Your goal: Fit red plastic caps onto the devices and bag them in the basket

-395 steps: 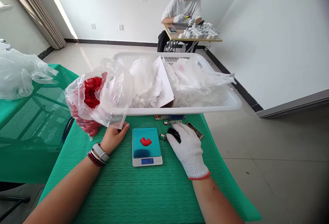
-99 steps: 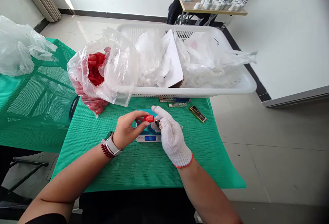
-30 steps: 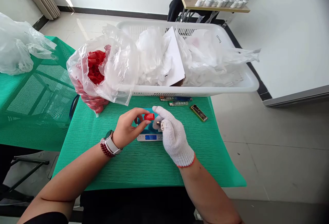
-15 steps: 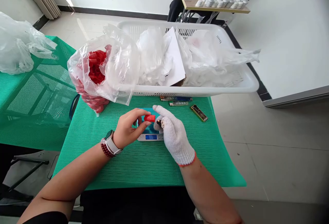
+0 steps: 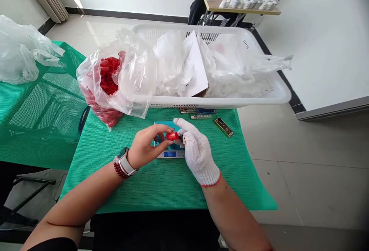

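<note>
Between the thumb and fingers of my bare left hand (image 5: pixel 148 142) is a small red plastic cap (image 5: pixel 172 136), hollow like a short tube. My right hand (image 5: pixel 197 149), in a white knitted glove, is closed around a small dark piece (image 5: pixel 180 137), most of it hidden by the glove. The cap's right end is right at the dark piece; whether it goes over it I cannot tell. Both hands are above a small digital scale (image 5: pixel 161 155) with a blue-lit display. To the left, an open clear plastic bag (image 5: pixel 86 74) holds many red caps.
A white plastic basket (image 5: pixel 259 100) with clear bags and a white card stands behind the hands. Blade packs (image 5: pixel 201 116) and a black-and-gold pack (image 5: pixel 223 127) lie on the green mesh cloth (image 5: pixel 138 193). Across the room, a gloved person works at a table (image 5: pixel 215 7) with white parts.
My left hand has moved right, bringing the red cap up to the dark piece in my right glove. The right hand has barely moved.
</note>
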Motion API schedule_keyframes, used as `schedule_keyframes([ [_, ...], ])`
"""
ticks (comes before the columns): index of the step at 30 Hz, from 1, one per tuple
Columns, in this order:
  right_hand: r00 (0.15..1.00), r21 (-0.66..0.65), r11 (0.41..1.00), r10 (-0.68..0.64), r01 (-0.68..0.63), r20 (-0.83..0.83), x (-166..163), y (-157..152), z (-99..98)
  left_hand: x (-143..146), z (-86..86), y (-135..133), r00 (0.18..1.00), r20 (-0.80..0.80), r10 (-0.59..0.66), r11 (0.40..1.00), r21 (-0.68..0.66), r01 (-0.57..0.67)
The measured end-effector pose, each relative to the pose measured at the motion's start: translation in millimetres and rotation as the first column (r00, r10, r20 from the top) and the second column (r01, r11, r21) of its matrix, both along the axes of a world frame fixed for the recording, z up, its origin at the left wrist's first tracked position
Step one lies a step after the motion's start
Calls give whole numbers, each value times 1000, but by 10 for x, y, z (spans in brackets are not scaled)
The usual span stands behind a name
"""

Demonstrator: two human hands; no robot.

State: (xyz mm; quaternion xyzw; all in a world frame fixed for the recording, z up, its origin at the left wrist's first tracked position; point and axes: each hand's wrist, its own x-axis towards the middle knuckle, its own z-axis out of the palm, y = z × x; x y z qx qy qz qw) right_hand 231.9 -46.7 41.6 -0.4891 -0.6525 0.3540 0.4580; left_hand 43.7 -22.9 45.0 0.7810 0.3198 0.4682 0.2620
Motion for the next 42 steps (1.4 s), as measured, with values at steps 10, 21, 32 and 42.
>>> schedule_keyframes([
  [10,998,11,998,-60,60,16,26,-5,-20,6,26,15,999,-16,-28,997,78,29],
  [21,998,8,1000,-9,9,-67,-32,-36,-28,-12,11,41,999,-11,36,998,46,-36],
  [32,996,-54,996,-78,76,-44,-2,-7,-51,2,36,12,1000,14,-27,993,119,25],
  [42,997,-5,998,-55,55,-50,5,-23,-63,-20,6,48,999,-33,32,988,154,-26],
])
